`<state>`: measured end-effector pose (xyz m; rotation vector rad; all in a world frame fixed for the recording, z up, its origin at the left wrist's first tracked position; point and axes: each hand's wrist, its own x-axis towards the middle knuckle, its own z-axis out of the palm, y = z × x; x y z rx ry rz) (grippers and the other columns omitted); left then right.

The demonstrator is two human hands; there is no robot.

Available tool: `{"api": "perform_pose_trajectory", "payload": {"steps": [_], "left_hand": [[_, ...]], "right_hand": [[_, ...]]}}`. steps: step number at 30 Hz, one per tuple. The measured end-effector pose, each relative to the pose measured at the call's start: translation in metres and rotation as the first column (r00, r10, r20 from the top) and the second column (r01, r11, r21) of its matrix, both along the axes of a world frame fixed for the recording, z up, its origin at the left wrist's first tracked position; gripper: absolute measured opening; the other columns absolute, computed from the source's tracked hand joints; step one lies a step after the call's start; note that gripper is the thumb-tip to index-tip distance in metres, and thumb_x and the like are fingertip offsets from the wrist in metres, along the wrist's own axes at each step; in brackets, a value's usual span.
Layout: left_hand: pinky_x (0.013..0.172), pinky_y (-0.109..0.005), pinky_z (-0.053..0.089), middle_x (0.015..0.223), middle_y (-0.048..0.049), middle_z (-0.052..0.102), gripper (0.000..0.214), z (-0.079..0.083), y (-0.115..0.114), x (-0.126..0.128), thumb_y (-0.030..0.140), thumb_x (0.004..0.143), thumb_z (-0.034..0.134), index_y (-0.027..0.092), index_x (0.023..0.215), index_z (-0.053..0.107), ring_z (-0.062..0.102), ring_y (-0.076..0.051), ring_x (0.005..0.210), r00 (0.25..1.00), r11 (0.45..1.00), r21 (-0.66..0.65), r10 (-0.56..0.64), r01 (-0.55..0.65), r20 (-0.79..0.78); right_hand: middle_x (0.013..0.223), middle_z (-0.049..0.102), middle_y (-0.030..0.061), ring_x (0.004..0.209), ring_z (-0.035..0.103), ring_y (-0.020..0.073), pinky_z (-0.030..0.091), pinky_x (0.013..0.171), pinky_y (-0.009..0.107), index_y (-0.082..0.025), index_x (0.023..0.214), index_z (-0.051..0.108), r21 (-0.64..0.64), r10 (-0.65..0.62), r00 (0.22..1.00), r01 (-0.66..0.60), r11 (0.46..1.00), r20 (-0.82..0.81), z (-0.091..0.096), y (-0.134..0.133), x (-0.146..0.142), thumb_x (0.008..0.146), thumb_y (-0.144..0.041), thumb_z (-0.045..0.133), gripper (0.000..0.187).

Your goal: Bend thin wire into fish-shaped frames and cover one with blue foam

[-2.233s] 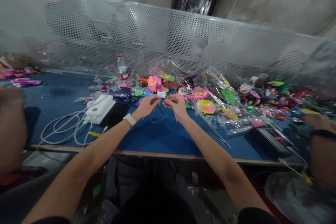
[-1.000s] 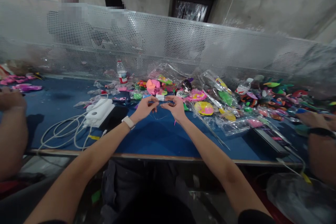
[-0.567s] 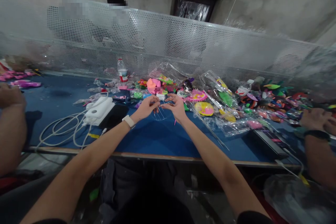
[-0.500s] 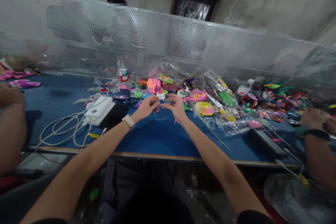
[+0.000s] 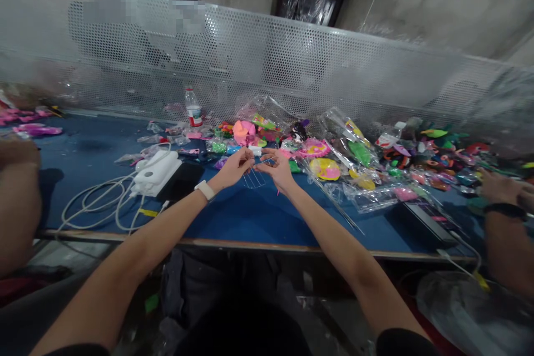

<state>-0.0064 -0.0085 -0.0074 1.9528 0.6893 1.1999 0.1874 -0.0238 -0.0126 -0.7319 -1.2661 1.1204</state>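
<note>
Over the blue table (image 5: pixel 233 217), my left hand (image 5: pixel 234 169) is closed, thumb and fingertips pinching a thin bent wire (image 5: pixel 263 183). My right hand (image 5: pixel 279 171) faces it with curled fingers, gripping the same wire from the other side. Pale, narrow lengths of the wire hang below the fingertips in a loop-like shape; its exact form is hard to make out. A pink and orange clay piece (image 5: pixel 244 132) lies just beyond my hands. To the right of my right hand lie a yellow clay disc (image 5: pixel 325 169) and several straight thin wires (image 5: pixel 340 208).
A white power strip (image 5: pixel 156 172) with coiled cables sits left, beside a dark flat object (image 5: pixel 183 182). A bottle (image 5: pixel 193 108) stands before the perforated screen (image 5: pixel 250 61). Bagged clay pieces cover the back and right. A black box (image 5: pixel 425 225) lies right. Other people's arms flank both sides.
My hands stay together on the wire with small finger shifts, and its hanging lengths have turned slightly. The whole view has tilted down a little.
</note>
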Motion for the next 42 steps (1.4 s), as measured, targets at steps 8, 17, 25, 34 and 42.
{"api": "perform_pose_trajectory", "payload": {"steps": [8, 17, 25, 34, 42], "left_hand": [[0.057, -0.027, 0.052, 0.076, 0.0020, 0.057, 0.022, -0.003, 0.000, 0.002, 0.037, 0.102, 0.069, 0.024, 0.099, 0.052, 0.061, -0.014, 0.062, 0.998, 0.999, -0.032, -0.009, 0.011, 0.058], [0.058, -0.029, 0.056, 0.074, 0.0022, 0.059, 0.025, -0.002, 0.001, 0.006, 0.039, 0.100, 0.073, 0.022, 0.097, 0.055, 0.062, -0.014, 0.059, 0.987, 0.997, -0.038, 0.072, -0.067, 0.146], [0.060, -0.030, 0.056, 0.072, 0.0018, 0.059, 0.032, -0.004, -0.002, 0.010, 0.047, 0.097, 0.075, 0.023, 0.093, 0.054, 0.061, -0.016, 0.063, 0.973, 0.986, -0.157, 0.094, -0.061, 0.213], [0.064, -0.025, 0.047, 0.070, 0.0029, 0.061, 0.028, -0.004, -0.003, 0.011, 0.040, 0.093, 0.079, 0.021, 0.093, 0.058, 0.058, -0.012, 0.065, 0.960, 0.979, -0.189, 0.119, -0.071, 0.254], [0.056, -0.025, 0.049, 0.069, 0.0023, 0.064, 0.035, -0.003, -0.003, 0.011, 0.044, 0.090, 0.084, 0.022, 0.094, 0.057, 0.060, -0.013, 0.063, 0.952, 0.966, -0.253, 0.129, -0.057, 0.278]], "right_hand": [[0.089, 0.068, -0.0032, 0.072, 0.074, 0.0205, 0.066, 0.081, 0.043, -0.026, 0.107, 0.070, 0.061, -0.030, 0.999, 0.028, 0.998, 0.030, -0.002, 0.002, 0.000, 0.058, -0.037, 0.102, 0.059], [0.086, 0.074, -0.0014, 0.083, 0.075, 0.0220, 0.064, 0.086, 0.040, -0.025, 0.100, 0.070, 0.101, -0.110, 0.994, 0.109, 0.989, 0.007, -0.008, 0.001, -0.006, 0.056, -0.039, 0.104, 0.057], [0.083, 0.079, 0.0024, 0.080, 0.076, 0.0229, 0.064, 0.086, 0.040, -0.022, 0.091, 0.071, 0.040, -0.150, 0.988, 0.151, 0.988, -0.027, -0.012, -0.002, -0.015, 0.058, -0.035, 0.101, 0.047], [0.081, 0.077, -0.0044, 0.070, 0.075, 0.0213, 0.066, 0.079, 0.040, -0.024, 0.122, 0.062, -0.007, -0.199, 0.973, 0.200, 0.980, -0.114, -0.015, -0.004, -0.021, 0.060, -0.029, 0.096, 0.070], [0.093, 0.074, -0.0032, 0.077, 0.077, 0.0195, 0.066, 0.082, 0.036, -0.027, 0.125, 0.058, 0.079, -0.210, 0.973, 0.218, 0.973, -0.095, -0.016, -0.008, -0.023, 0.061, -0.033, 0.101, 0.078]]}}
